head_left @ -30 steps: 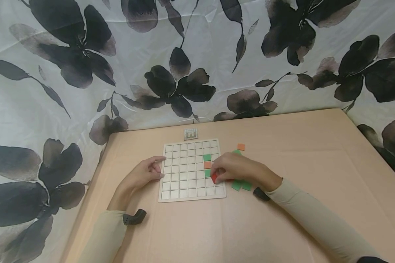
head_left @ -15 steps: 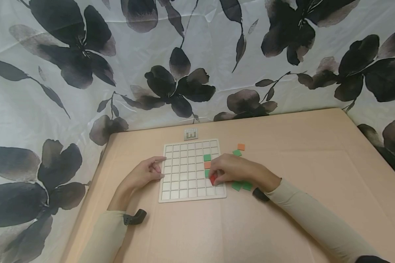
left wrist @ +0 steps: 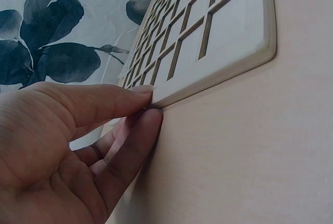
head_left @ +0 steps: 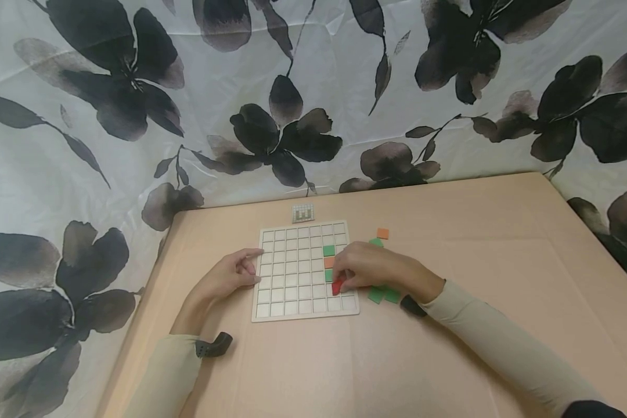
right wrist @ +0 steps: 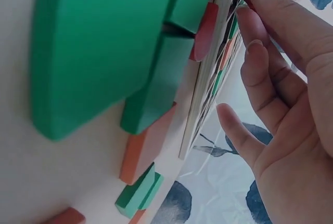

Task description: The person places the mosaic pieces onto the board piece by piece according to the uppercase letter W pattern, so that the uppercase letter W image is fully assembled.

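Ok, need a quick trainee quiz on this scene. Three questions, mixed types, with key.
1. Multiple choice: what colour is the tile pinched by the right hand? A) green B) red C) orange
2. True or false: the left hand touches the edge of the board.
3. List, far to near, the colours of the three unheld tiles showing in one column on the board.

Key: 1. B. 2. True. 3. Green, orange, green.

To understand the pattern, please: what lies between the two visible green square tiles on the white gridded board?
One orange square tile lies between the upper green square tile and the lower green square tile; this shows in the head view.
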Demonstrator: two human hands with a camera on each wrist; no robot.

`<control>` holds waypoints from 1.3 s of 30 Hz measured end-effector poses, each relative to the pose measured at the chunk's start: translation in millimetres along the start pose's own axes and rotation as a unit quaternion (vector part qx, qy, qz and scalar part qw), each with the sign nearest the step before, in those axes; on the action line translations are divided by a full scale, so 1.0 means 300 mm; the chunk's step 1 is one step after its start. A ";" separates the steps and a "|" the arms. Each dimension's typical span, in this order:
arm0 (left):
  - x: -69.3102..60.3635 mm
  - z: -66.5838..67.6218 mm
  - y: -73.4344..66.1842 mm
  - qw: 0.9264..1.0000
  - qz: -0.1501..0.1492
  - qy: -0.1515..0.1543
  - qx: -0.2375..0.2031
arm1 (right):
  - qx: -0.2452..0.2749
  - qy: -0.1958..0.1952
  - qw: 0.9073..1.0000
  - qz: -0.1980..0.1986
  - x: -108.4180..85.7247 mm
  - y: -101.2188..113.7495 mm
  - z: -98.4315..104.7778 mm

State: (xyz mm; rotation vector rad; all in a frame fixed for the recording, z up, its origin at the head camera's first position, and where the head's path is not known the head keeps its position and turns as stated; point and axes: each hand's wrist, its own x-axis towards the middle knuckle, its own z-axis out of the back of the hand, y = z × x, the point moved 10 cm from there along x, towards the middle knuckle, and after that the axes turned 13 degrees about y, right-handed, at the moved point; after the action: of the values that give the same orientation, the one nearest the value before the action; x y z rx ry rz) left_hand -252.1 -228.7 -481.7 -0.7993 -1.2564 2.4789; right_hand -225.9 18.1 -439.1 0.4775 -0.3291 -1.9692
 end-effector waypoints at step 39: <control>0.002 0.003 -0.005 1.000 -0.005 0.000 0.012 | -0.061 0.020 0.998 -0.017 0.033 0.009 0.004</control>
State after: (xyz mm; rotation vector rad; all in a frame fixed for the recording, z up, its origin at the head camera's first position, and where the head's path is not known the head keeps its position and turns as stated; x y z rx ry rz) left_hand -253.1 -227.9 -480.3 -0.7848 -1.2264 2.4802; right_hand -228.2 8.0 -438.7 0.4446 -0.1753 -1.9975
